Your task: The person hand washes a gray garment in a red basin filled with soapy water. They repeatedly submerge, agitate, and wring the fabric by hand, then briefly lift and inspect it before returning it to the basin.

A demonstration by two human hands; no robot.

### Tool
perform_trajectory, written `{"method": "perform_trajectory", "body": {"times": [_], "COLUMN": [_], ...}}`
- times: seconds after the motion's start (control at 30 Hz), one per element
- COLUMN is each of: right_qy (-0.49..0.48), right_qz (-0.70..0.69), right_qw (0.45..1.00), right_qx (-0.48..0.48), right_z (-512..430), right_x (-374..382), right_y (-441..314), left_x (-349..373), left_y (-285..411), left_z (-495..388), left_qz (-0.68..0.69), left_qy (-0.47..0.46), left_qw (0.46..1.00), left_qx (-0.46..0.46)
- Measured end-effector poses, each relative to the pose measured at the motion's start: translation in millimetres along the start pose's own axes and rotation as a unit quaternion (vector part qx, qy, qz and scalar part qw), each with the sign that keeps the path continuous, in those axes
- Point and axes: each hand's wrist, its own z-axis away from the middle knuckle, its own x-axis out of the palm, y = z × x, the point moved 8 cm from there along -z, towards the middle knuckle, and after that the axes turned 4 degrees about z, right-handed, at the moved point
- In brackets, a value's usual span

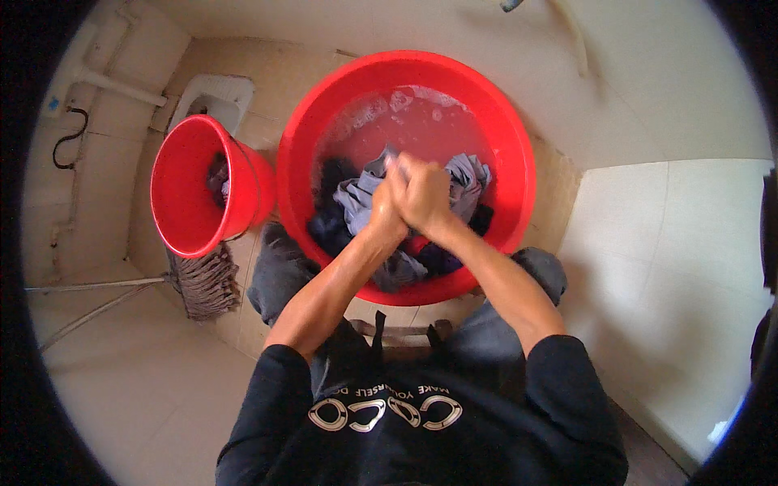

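A large round red plastic tub [516, 176] stands on the floor before me, with cloudy, sudsy water [419, 121] in its far part. My left hand [384, 203] and my right hand [425, 188] cannot be told apart by side beyond their arms: the left arm's hand is pressed against the other above the tub's middle. Both are closed on a wet grey garment [358, 197], which spreads out on either side of them. Dark clothes [328, 231] lie beneath and around it, with a small red piece [416, 245] near the tub's near side.
A red bucket [255, 188] with some dark cloth [217, 179] inside stands close to the tub's left side. Behind it is a squat toilet [234, 97]. A string mop [203, 285] lies below the bucket. Tiled walls [644, 225] flank the tub.
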Motion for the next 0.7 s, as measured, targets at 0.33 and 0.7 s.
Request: {"method": "perform_trajectory", "body": {"times": [0.33, 0.7], "right_qy": [-0.016, -0.002], "right_qz": [-0.011, -0.009], "right_qw": [1.0, 0.999], "right_qx": [-0.017, -0.04], "right_z": [24, 17], "right_x": [13, 12], "right_y": [-4, -10], "left_x": [32, 28], "left_y": [18, 26], "left_z": [11, 13], "left_qz": [0.022, 0.009], "left_qy": [-0.258, -0.176], "left_qw": [0.966, 0.984], "left_qx": [-0.001, -0.02]}}
